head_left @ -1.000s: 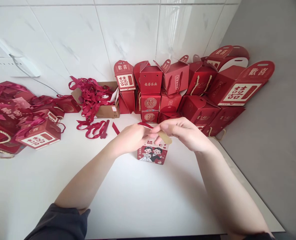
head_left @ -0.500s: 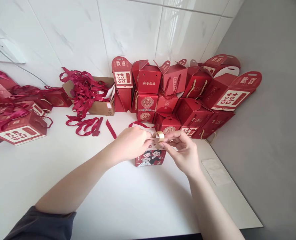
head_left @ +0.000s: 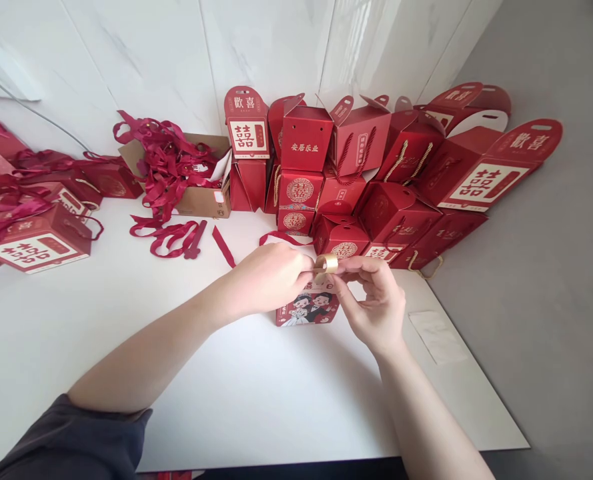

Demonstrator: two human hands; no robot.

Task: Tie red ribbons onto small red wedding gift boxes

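Observation:
Both of my hands meet over a small red gift box point(head_left: 307, 310) printed with a cartoon couple, standing on the white table point(head_left: 256, 400). My left hand point(head_left: 269, 277) is closed and pinches one end of a gold ribbon point(head_left: 325, 263) that is curled into a loop. My right hand point(head_left: 373, 300) pinches the loop's other side with thumb and fingers. The loop hangs just above the box top, which the hands partly hide.
A stack of red gift boxes point(head_left: 366, 180) lines the tiled wall from centre to right. A cardboard box point(head_left: 201, 193) spilling red ribbons point(head_left: 166, 163) stands at back left, with more red boxes point(head_left: 31, 243) at far left. A white paper point(head_left: 436, 337) lies at right.
The gold strip, straight a second ago, is now curled into a loop between both hands. My right hand has turned palm-up. The view has shifted slightly.

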